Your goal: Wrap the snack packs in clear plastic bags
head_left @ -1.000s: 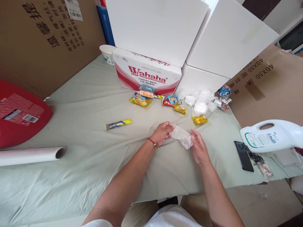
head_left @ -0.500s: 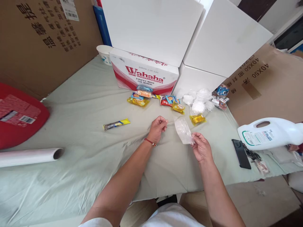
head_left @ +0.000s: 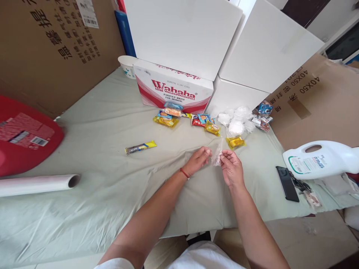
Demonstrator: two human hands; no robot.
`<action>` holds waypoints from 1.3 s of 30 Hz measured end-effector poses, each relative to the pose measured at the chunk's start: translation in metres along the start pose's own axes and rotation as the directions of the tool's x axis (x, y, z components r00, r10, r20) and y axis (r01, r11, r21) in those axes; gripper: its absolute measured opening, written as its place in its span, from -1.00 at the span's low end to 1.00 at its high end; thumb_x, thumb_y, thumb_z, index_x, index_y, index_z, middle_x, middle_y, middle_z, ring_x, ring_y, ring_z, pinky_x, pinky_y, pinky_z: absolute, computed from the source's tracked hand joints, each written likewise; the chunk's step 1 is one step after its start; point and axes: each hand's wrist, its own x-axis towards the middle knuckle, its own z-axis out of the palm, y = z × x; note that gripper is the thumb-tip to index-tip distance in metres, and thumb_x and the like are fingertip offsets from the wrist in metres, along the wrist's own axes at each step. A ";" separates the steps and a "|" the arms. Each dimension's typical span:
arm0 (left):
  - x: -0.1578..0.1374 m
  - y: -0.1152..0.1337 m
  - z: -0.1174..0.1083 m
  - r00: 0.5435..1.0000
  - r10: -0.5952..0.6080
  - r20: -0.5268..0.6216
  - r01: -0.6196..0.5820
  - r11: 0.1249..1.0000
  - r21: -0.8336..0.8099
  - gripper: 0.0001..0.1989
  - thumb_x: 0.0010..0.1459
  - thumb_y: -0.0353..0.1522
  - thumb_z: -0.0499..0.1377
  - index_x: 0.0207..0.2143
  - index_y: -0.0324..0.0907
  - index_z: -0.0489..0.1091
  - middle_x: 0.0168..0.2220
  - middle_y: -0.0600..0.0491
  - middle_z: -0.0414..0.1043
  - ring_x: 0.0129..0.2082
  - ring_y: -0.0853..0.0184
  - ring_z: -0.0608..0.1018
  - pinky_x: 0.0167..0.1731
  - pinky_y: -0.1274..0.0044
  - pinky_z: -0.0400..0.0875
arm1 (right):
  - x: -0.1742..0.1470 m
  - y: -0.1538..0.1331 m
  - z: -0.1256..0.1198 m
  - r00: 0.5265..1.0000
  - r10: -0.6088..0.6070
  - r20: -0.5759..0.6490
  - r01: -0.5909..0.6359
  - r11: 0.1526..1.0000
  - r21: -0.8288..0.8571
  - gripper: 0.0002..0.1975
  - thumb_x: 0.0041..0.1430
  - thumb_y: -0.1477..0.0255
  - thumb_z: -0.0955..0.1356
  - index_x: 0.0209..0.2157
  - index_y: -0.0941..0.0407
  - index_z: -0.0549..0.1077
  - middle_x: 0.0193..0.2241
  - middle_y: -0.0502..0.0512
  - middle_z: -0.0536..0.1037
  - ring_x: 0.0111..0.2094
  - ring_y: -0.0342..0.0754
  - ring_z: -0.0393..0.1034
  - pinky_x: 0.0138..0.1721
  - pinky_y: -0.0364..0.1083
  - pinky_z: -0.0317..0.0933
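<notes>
A clear, crinkled plastic bag [head_left: 217,156] is pinched by its right edge in my right hand [head_left: 232,168], held low over the cloth-covered table. Just left of the bag is my left hand [head_left: 198,160], its fingers curled in and no item showing in them; whether the fingertips touch the bag I cannot tell. Beyond my right hand lies a yellow-wrapped snack [head_left: 235,142]. White balled-up plastic bags [head_left: 236,127] are heaped behind it. More wrapped snacks, including a yellow one [head_left: 212,129] and an orange one [head_left: 172,111], lie before the Wahaha carton [head_left: 174,87].
A snack stick [head_left: 140,147] lies alone on the left, with a white roll [head_left: 36,185] and a red container [head_left: 25,138] farther out. To the right are a white jug [head_left: 319,158] and a black phone [head_left: 287,184]. White boxes [head_left: 182,33] stand at the back.
My hands have come closer together. The left has moved right and slightly nearer to me; the right has moved left with the plastic bag, which now appears narrower and more upright.
</notes>
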 end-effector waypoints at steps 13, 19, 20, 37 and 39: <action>0.003 0.003 -0.008 0.999 -0.001 -0.040 -0.006 0.983 -0.182 -0.55 0.05 0.01 0.31 -0.42 -0.16 0.29 -0.54 0.20 0.29 -0.53 0.46 0.31 -0.46 0.56 0.21 | 0.006 0.012 -0.027 0.992 -0.015 -0.126 -0.004 0.988 -0.153 -0.70 -0.10 0.29 0.50 -0.30 0.07 0.48 -0.36 -0.01 0.44 -0.34 -0.10 0.33 -0.30 -0.10 0.26; 0.004 0.002 -0.005 0.998 0.028 -0.054 -0.035 0.990 -0.137 -0.57 -0.02 -0.06 0.40 -0.43 -0.19 0.35 -0.49 0.17 0.35 -0.48 0.47 0.34 -0.40 0.56 0.24 | -0.014 -0.005 -0.016 0.965 -0.256 0.066 0.247 0.788 -0.564 -0.66 0.25 0.10 0.33 -0.18 0.07 0.53 -0.19 0.12 0.54 -0.16 0.01 0.41 -0.11 -0.03 0.29; 0.004 0.002 -0.004 0.998 0.038 -0.044 -0.044 0.990 -0.135 -0.57 -0.05 -0.08 0.43 -0.44 -0.20 0.36 -0.47 0.16 0.37 -0.46 0.46 0.36 -0.37 0.56 0.26 | -0.015 -0.006 -0.009 0.977 -0.163 0.138 0.212 0.816 -0.537 -0.64 0.24 0.08 0.35 -0.14 0.06 0.53 -0.21 0.11 0.56 -0.18 0.01 0.42 -0.13 -0.03 0.30; 0.017 -0.003 -0.024 0.916 -0.197 -0.349 -0.011 0.858 -0.514 -0.52 -0.21 -0.25 0.49 -0.47 -0.17 0.21 -0.28 0.04 0.54 -0.22 0.34 0.62 -0.15 0.47 0.48 | -0.038 0.009 -0.087 0.978 0.099 -0.182 -0.136 0.970 -0.201 -0.64 -0.10 0.16 0.59 -0.37 0.08 0.53 -0.46 -0.02 0.40 -0.46 -0.15 0.23 -0.54 -0.19 0.18; 0.020 -0.006 -0.026 0.889 -0.195 -0.414 -0.041 0.867 -0.496 -0.53 -0.17 -0.23 0.46 -0.42 -0.15 0.21 -0.31 0.08 0.52 -0.26 0.35 0.63 -0.17 0.46 0.49 | -0.050 0.011 -0.091 0.978 0.116 -0.176 -0.156 0.960 -0.234 -0.62 -0.10 0.14 0.59 -0.36 0.08 0.53 -0.47 -0.01 0.43 -0.47 -0.13 0.25 -0.57 -0.18 0.18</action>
